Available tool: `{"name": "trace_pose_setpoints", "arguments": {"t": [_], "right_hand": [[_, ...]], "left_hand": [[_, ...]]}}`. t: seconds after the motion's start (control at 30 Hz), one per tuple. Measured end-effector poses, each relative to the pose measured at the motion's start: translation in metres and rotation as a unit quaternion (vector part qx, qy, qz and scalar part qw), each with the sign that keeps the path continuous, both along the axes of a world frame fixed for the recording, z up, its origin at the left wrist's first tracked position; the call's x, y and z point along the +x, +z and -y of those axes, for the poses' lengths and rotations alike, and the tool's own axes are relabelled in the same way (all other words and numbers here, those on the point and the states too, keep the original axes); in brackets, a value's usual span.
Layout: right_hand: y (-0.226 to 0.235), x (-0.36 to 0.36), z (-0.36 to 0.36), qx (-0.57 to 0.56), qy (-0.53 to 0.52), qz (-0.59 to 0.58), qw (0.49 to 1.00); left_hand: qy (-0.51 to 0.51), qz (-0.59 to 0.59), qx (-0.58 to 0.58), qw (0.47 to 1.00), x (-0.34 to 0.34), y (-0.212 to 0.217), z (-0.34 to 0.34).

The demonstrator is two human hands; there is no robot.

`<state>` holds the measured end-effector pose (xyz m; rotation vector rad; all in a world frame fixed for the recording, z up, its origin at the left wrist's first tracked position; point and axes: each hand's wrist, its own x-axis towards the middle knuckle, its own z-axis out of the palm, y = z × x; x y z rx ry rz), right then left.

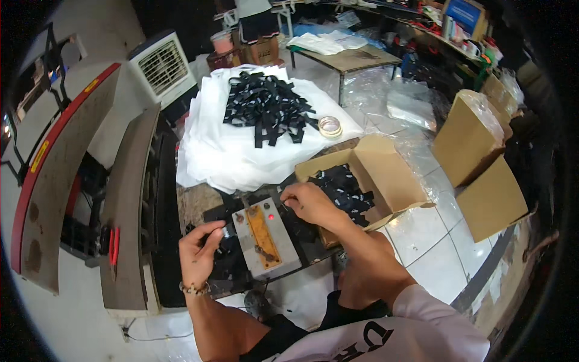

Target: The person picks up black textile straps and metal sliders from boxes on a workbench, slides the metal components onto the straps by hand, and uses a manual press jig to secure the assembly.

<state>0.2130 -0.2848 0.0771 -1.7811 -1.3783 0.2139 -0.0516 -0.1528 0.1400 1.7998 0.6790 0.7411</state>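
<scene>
Left of a grey metal box [265,238] with a rust-yellow top plate and a lit red lamp, my left hand [200,250] pinches a small black strip [228,231] with a white mark between thumb and forefinger. Over the far right corner of the device, close to an open cardboard carton [395,175], my right hand [310,204] is closed with its fingertips together; what they hold, if anything, is too small to make out. Black fabric pieces [347,187] with white marks fill the carton's bottom. More black pieces lie on the worktop under my left hand.
Beyond the device, a white sheet-covered stack [205,145] carries a heap of black strips [265,102] and a tape roll [330,126]. A large press-like machine [123,211] stands left, an air cooler [161,66] behind it. Cartons [470,139] stand right; another person [256,24] is at the back.
</scene>
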Motion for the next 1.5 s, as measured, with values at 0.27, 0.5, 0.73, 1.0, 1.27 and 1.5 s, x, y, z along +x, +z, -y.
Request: {"name": "trace_pose_setpoints", "arguments": {"t": [0.27,0.5,0.73,1.0,1.27,1.5], "right_hand": [[-0.017,0.008,-0.008,-0.027,-0.001,0.019,0.999],[0.067,-0.045,0.004,0.113,0.078,-0.264,0.955],[0.084,-0.074,0.011,0.118,0.210,-0.354,0.904],[0.071,-0.065,0.013,0.119,0.216,-0.300,0.921],[0.062,-0.059,0.007,0.101,0.138,-0.263,0.950],[0.061,-0.060,0.002,0.066,0.120,-0.260,0.956]], "left_hand": [[0.002,0.092,-0.024,0.996,-0.012,0.026,0.019],[-0.067,0.116,-0.041,0.990,-0.004,0.026,0.030],[-0.130,0.098,-0.026,0.986,-0.004,0.038,0.031],[-0.142,0.084,-0.053,0.985,0.019,0.025,0.028],[-0.117,0.085,-0.059,0.988,0.023,0.011,0.018],[-0.093,0.082,-0.040,0.991,0.027,0.001,0.009]]}}
